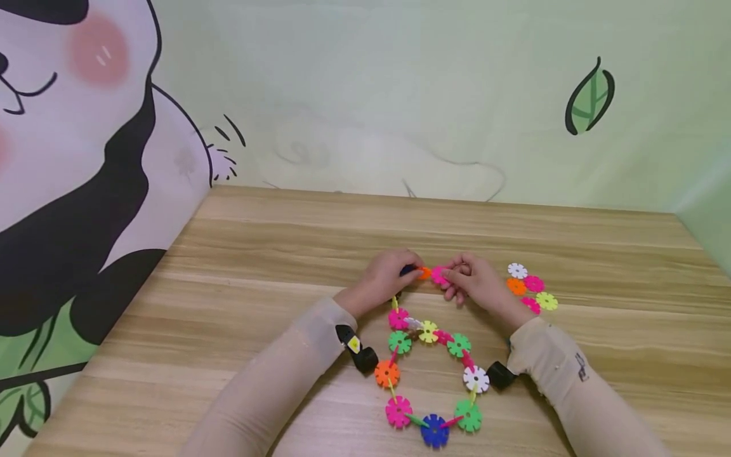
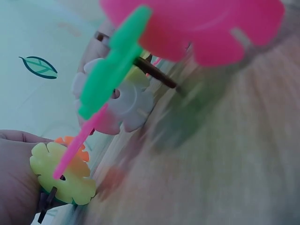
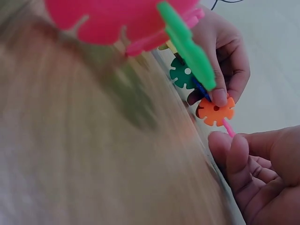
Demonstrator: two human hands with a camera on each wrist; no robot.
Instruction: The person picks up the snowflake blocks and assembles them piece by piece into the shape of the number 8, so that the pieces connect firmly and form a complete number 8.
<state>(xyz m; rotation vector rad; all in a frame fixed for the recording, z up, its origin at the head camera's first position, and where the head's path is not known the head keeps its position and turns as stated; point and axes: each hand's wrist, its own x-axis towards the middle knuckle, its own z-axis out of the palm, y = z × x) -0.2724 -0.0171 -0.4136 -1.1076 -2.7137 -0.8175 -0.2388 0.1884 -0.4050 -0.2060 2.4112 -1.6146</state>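
My left hand [image 1: 388,276] pinches an orange notched disc [image 3: 220,111] at one end of a chain of colourful plastic flower-shaped discs. A dark green disc [image 3: 182,73] and a blue piece [image 3: 202,89] sit beside those fingertips. My right hand [image 1: 480,280] pinches a pink disc [image 1: 440,275] between thumb and fingers, its edge meeting the orange one. The chain runs down from the left hand past a pink disc [image 1: 398,318] to a closed ring on the table, with a blue disc [image 1: 435,431] at its near end.
Loose discs lie in a small cluster right of the right hand, among them a white disc [image 1: 517,271] and a yellow disc [image 1: 547,301]. The wooden table [image 1: 274,235] meets a pale green wall [image 1: 365,95] at the back. A panda picture [image 1: 114,158] covers the left wall.
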